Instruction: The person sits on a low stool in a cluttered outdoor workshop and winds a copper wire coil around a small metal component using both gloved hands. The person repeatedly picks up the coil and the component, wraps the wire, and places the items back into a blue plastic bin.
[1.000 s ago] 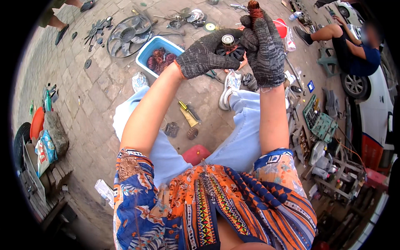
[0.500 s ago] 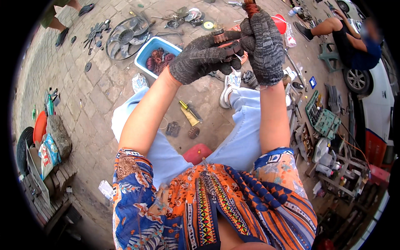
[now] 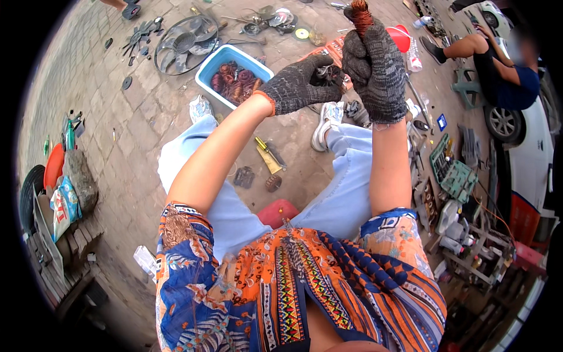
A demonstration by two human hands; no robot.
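Both hands wear dark grey knitted gloves and are raised in front of me. My right hand [image 3: 378,79] is closed in a fist around a bundle of reddish copper wire [image 3: 360,16], whose end sticks out above the fingers. Close beside it, my left hand [image 3: 302,85] grips a dark metal part [image 3: 329,76], mostly hidden by the glove; its exact kind does not show. Beyond my left wrist stands a blue plastic tub [image 3: 203,76] holding tangled copper windings [image 3: 234,81].
A round fan [image 3: 185,44] and scattered metal parts lie past the tub. Between my feet are a yellow packet [image 3: 270,162] and small dark parts. At right are a green tool case [image 3: 457,178], a parked car [image 3: 533,152] and a seated person [image 3: 504,73].
My left hand has turned over and drawn slightly down, its metal part now mostly covered. The right fist stays around the copper wire, shifted slightly right. At the upper left, a person's legs moved away.
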